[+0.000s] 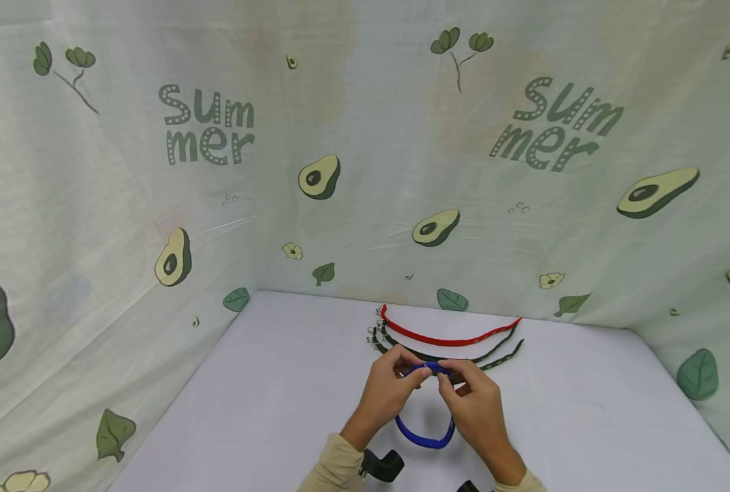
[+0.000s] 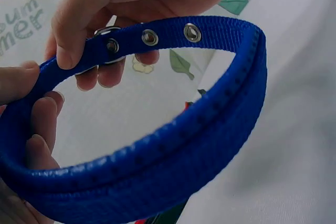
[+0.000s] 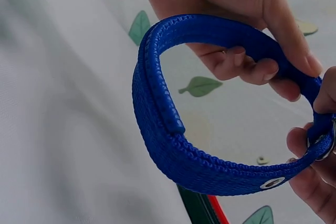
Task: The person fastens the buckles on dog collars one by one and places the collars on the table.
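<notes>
- A pale tabletop (image 1: 266, 383) sits inside a cloth backdrop (image 1: 156, 205) printed with avocados, leaves and the word "Summer".
- A blue collar (image 1: 425, 437), bent into a loop, is held above the tabletop's near middle.
- The left hand (image 1: 386, 393) pinches the strap near its metal eyelets (image 2: 149, 37); the right hand (image 1: 472, 403) grips the other end, both curled tight on it.
- Just beyond lie a red collar (image 1: 445, 339) and dark collars (image 1: 457, 357), flat and side by side.
</notes>
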Tool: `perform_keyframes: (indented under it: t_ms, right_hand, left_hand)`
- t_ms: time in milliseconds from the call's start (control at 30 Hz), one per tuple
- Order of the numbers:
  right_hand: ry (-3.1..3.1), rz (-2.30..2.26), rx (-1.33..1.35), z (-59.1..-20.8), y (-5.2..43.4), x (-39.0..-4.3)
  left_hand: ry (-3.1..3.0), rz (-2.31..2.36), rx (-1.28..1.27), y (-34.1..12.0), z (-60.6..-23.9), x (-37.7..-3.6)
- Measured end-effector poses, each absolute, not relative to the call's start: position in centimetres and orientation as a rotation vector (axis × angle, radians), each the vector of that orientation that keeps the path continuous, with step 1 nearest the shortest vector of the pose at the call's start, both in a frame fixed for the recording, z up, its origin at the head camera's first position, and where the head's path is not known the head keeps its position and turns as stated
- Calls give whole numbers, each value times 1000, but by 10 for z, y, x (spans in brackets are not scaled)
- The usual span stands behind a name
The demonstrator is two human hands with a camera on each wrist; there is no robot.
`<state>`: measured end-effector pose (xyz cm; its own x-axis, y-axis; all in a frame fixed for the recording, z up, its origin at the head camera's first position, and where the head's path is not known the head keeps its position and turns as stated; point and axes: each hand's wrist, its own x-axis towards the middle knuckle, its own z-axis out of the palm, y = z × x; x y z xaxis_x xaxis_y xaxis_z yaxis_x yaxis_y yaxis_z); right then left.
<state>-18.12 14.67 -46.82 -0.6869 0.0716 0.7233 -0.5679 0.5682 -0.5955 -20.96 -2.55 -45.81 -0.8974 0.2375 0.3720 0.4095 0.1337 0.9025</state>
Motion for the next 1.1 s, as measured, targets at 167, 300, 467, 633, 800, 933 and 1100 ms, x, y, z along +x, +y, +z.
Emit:
perform_keyframes:
  t_ms: [167,300,467,633,800,933,1100]
  right_hand:
    - [-2083,1115,401,-470,146,-182]
    - [-2090,1117,389,-471,146,-182]
    - [-2104,1118,362,-470,148,-181]
    - [-2129,1123,331,-470,150,-180]
    - [-2158,1158,293,-470,151,-177]
    - [-2173,1161,267,-470,152,-178]
    - [-2190,1165,270,-470,152,-181]
  left_hand:
    - [-2264,-1839,-670,-28,-462,-211]
    - [-2263,-1812,-696,-29,-462,-210]
    - [-2286,-1766,-739,-30,-460,-210]
    - [-2336,-1639,-747,-30,-459,-209]
    - [-2411,-1436,-690,-29,-457,-205]
    - [-2415,-1374,-686,-28,-456,-205]
    - [-2376,-1334,-695,-27,-458,-207]
